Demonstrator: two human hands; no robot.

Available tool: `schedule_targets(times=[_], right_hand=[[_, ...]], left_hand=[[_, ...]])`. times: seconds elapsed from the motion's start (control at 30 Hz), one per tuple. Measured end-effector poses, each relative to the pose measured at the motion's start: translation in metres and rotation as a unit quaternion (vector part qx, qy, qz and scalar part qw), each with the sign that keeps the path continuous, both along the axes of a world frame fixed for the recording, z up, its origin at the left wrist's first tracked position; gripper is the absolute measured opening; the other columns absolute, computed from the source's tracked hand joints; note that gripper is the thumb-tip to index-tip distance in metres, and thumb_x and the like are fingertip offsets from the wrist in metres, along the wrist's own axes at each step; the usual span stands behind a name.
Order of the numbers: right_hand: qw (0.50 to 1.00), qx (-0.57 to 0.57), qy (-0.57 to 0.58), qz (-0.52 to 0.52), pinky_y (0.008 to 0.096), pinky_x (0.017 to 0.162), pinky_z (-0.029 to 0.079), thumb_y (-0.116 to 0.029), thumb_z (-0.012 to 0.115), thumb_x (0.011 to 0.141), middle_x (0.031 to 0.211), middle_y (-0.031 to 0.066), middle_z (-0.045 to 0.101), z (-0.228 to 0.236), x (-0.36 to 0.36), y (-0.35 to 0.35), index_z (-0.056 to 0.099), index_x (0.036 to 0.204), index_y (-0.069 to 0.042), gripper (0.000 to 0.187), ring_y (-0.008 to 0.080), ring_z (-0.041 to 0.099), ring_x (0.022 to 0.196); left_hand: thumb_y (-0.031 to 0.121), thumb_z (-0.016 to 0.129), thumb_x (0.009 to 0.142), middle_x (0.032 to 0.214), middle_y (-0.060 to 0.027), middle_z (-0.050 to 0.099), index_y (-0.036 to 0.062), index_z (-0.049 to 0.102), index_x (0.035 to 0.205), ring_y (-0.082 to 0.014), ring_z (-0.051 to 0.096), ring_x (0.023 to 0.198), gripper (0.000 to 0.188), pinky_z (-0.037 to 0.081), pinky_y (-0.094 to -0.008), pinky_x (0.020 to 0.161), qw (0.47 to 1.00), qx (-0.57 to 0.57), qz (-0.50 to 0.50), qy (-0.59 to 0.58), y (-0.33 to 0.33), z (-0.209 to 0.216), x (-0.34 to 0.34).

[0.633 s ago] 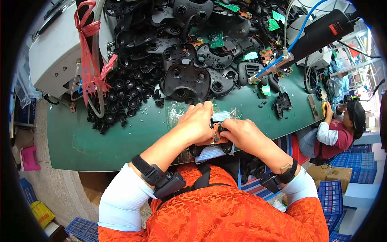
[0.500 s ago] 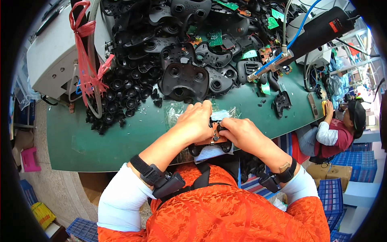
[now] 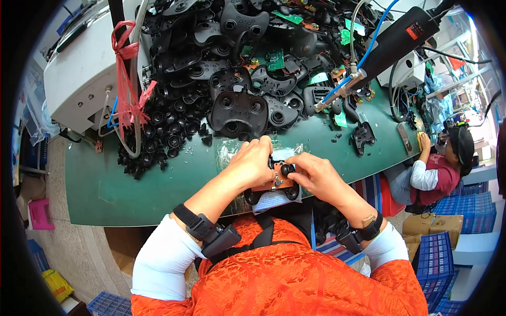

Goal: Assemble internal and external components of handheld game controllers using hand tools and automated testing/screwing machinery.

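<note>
An opened game controller [image 3: 277,181] with an orange circuit board lies near the table's front edge, its dark grips toward me. My left hand [image 3: 252,164] is closed around its far left part; the fingertips are partly hidden behind the hand. Thumb and forefinger of my right hand [image 3: 320,176] pinch a round black thumbstick cap [image 3: 286,169] at the right of the board. Beneath the controller is a blue-and-white cloth [image 3: 274,200]. Clear plastic wrap [image 3: 227,150] lies just beyond my left hand.
Black controller shells [image 3: 240,113] are heaped across the far side. A pile of black thumbstick caps [image 3: 158,131] sits at the left beside a grey machine [image 3: 79,73]. A black powered screwdriver [image 3: 395,47] hangs at the upper right. Another person [image 3: 440,168] sits at the right.
My right fingers have shifted slightly right, and more of the black thumbstick cap shows. My left hand stays on the controller. The whole view has shifted a little.
</note>
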State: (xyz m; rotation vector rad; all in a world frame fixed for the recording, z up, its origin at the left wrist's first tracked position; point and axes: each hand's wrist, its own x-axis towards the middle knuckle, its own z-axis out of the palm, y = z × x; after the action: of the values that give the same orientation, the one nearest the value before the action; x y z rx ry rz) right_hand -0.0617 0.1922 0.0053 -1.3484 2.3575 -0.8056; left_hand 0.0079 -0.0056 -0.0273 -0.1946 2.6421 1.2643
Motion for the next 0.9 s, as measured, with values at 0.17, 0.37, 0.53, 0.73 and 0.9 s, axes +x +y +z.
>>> schedule_targets(times=[0.17,0.37,0.53,0.73,0.9], right_hand=[[0.998,-0.017,0.043,0.036,0.0402,0.064,0.051,-0.002,0.070,0.081,0.085,0.0114,0.060,-0.002,-0.002,-0.002,0.063,0.106,-0.005,0.026,0.0332,0.063,0.075],[0.990,0.042,0.115,0.075,0.0439,0.065,0.051,-0.006,0.069,0.082,0.084,0.0140,0.061,0.004,-0.002,-0.011,0.060,0.094,-0.003,0.015,0.0361,0.063,0.077],[0.992,0.059,0.088,0.064,0.0453,0.066,0.051,-0.008,0.068,0.083,0.081,0.0160,0.062,0.004,-0.002,-0.016,0.057,0.091,-0.002,0.015,0.0374,0.063,0.079],[0.995,0.055,0.057,0.056,0.0461,0.067,0.051,-0.008,0.067,0.083,0.082,0.0180,0.063,0.002,-0.004,-0.015,0.057,0.092,-0.001,0.016,0.0400,0.063,0.079],[0.995,0.095,0.019,0.024,0.0503,0.070,0.050,-0.012,0.063,0.084,0.084,0.0202,0.065,0.003,-0.003,-0.017,0.055,0.087,-0.001,0.014,0.0411,0.064,0.084]], left_hand=[[0.027,0.077,0.073,0.107,-0.0202,0.061,0.0020,0.049,0.107,-0.0352,0.054,0.106,0.051,0.045,-0.0424,0.089,1.000,-0.003,0.002,0.002,0.000,-0.002,-0.001],[0.029,0.077,0.074,0.109,-0.0202,0.062,0.0026,0.049,0.108,-0.0353,0.054,0.106,0.051,0.045,-0.0420,0.090,1.000,-0.008,-0.001,-0.012,0.001,0.002,-0.002],[0.030,0.078,0.073,0.111,-0.0198,0.062,0.0026,0.049,0.109,-0.0357,0.054,0.106,0.053,0.045,-0.0424,0.090,1.000,-0.011,0.000,-0.017,0.000,0.001,-0.001],[0.033,0.078,0.073,0.113,-0.0197,0.061,0.0024,0.049,0.108,-0.0362,0.054,0.107,0.054,0.045,-0.0431,0.091,1.000,-0.021,-0.001,-0.022,0.000,0.003,-0.002],[0.033,0.077,0.074,0.112,-0.0198,0.061,0.0021,0.049,0.108,-0.0364,0.054,0.106,0.054,0.045,-0.0431,0.091,1.000,-0.021,-0.006,-0.015,0.001,0.000,-0.001]])
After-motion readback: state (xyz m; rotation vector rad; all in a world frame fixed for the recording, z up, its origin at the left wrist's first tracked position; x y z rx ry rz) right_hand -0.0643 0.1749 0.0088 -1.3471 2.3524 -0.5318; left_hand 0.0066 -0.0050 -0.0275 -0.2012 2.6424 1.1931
